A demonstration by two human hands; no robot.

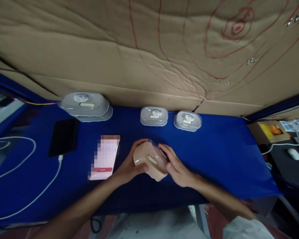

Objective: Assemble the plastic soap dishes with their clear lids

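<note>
Between my two hands, above the blue-covered table [214, 162], is a beige plastic container [148, 158] with a pale oval piece on its face. It is tilted, and a clear edge shows along its upper right side. My left hand [132, 166] grips its left side, thumb laid across the front. On the right side my right hand [178, 167] is closed round the edge, some fingertips hidden behind it. Beyond the hands stand two similar lidded containers, a middle one [153, 116] and a right one [188, 120], each with a round label.
A larger stack of clear-lidded containers [86, 105] stands at the back left. A lit phone [106, 157] lies left of my hands, and a black device [63, 137] with a white cable [48, 187] farther left. Brown paper [89, 59] with red lines covers the back wall.
</note>
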